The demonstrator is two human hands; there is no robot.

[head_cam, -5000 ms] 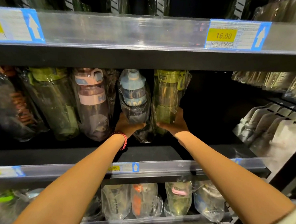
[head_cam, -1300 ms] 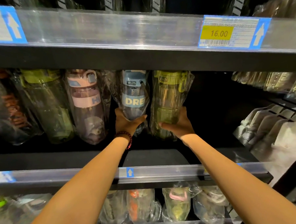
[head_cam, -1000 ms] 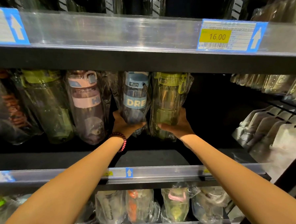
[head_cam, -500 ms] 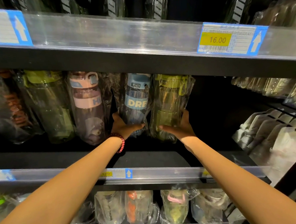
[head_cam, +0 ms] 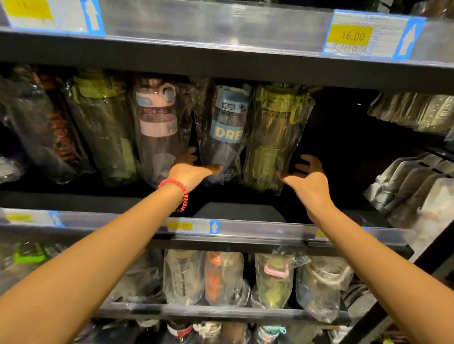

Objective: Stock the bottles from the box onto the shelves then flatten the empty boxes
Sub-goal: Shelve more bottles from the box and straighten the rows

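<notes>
On the middle shelf (head_cam: 238,212) a blue-capped bottle (head_cam: 227,131) in clear wrap stands tilted. My left hand (head_cam: 191,171), with a red bead bracelet at the wrist, grips its base, thumb across the front and fingers behind. Right beside it stands a yellow-green wrapped bottle (head_cam: 274,137). My right hand (head_cam: 309,180) is open at that bottle's lower right, fingers spread; whether the thumb tip touches the wrap I cannot tell. No box is in view.
Left of the blue bottle stand a pink bottle (head_cam: 158,133), another green bottle (head_cam: 105,131) and a dark bottle (head_cam: 50,128). The upper shelf edge (head_cam: 212,20) with its 16.00 price tag (head_cam: 353,37) overhangs. Wrapped bottles (head_cam: 223,277) fill the lower shelf. Grey packs (head_cam: 418,188) sit right.
My right hand has let go of the yellow-green bottle and opened, drawing back a little to the right. My left hand keeps its grip on the blue bottle.
</notes>
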